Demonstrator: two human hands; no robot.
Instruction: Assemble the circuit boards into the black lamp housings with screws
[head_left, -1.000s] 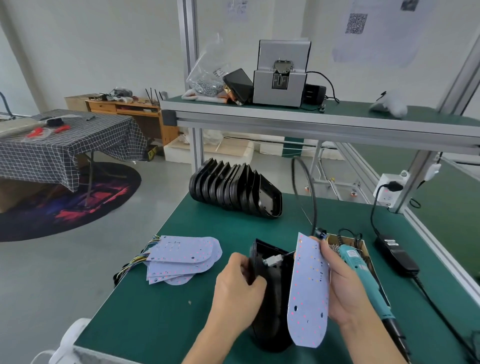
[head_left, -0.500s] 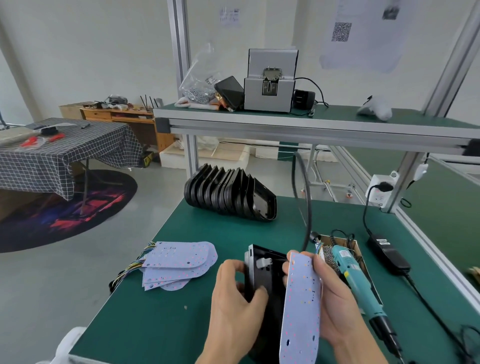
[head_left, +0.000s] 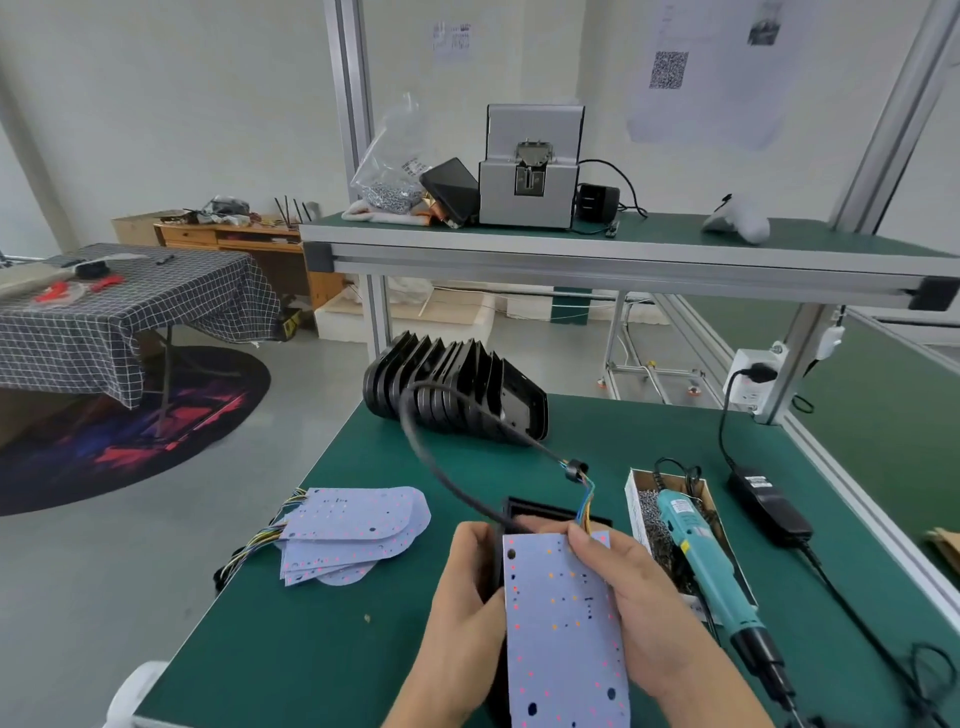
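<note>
A pale lilac circuit board (head_left: 563, 634) lies face up over a black lamp housing (head_left: 545, 512), near the front edge of the green bench. My left hand (head_left: 465, 597) grips the housing's left side. My right hand (head_left: 639, 597) holds the board's right edge, thumb on its top. A black cable (head_left: 431, 441) with coloured wires arcs from the board's far end up and left. Most of the housing is hidden under the board and my hands.
A stack of spare circuit boards (head_left: 348, 530) lies to the left. Several black housings (head_left: 457, 387) stand in a row at the back. A cardboard box of screws (head_left: 641, 506) with a teal electric screwdriver (head_left: 711, 571) sits right. A power adapter (head_left: 769, 501) lies further right.
The board has turned from edge-on beside the housing to lying flat over it. The cable has swung over to the left. Both hands stayed on the housing and board.
</note>
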